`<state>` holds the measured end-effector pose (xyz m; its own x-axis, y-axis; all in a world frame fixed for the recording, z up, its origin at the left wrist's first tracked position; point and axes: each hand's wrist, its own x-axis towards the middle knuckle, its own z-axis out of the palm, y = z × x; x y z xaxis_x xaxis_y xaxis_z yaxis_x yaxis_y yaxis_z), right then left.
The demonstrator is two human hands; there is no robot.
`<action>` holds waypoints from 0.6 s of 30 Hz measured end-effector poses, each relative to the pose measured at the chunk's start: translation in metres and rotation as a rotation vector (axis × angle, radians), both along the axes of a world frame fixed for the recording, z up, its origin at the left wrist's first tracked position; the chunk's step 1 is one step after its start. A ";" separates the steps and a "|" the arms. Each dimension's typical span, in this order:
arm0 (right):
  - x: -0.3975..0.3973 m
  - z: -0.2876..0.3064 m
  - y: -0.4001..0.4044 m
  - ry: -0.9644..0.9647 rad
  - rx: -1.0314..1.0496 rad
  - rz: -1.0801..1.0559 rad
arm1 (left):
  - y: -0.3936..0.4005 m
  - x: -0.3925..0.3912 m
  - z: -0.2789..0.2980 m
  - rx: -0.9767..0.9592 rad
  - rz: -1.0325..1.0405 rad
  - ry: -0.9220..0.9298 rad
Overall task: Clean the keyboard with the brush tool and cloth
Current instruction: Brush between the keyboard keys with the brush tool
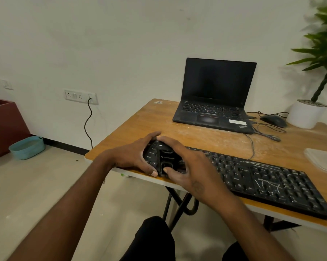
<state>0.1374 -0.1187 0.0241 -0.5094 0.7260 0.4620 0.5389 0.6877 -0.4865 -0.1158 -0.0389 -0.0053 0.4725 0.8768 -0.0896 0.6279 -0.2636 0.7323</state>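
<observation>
Head view: both hands (158, 159) grip a black tool (165, 157) atop the keyboard (271, 181).

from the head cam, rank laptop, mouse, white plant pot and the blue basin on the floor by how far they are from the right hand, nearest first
From the right hand:
1. Laptop, behind the hand on the table.
2. Mouse, right of the laptop.
3. White plant pot, far right corner.
4. Blue basin, on the floor, far left. Its place against mouse and pot is uncertain.

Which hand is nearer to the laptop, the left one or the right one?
The right hand. It holds a black tool on the keyboard's left end, in front of the laptop. The left hand grips the same tool further left, at the table corner.
</observation>
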 end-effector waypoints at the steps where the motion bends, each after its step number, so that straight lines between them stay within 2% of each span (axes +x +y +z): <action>1: 0.004 0.000 -0.001 0.005 -0.010 0.003 | 0.000 0.000 0.000 0.001 0.001 0.003; 4: 0.032 0.001 -0.004 -0.014 -0.041 -0.013 | 0.003 -0.001 -0.001 0.004 0.000 0.015; 8: 0.068 0.003 0.001 0.066 -0.101 -0.059 | 0.005 -0.003 -0.003 0.004 0.006 0.023; 15: 0.028 0.004 0.020 0.067 -0.090 -0.035 | 0.003 -0.002 -0.001 0.002 0.001 0.030; 18: 0.039 0.006 0.023 0.070 -0.113 -0.018 | 0.002 -0.002 0.000 -0.004 -0.001 0.028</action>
<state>0.1759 -0.0957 0.0306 -0.4654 0.7841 0.4105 0.5124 0.6169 -0.5974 -0.1177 -0.0365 -0.0052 0.4705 0.8760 -0.1059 0.6476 -0.2613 0.7157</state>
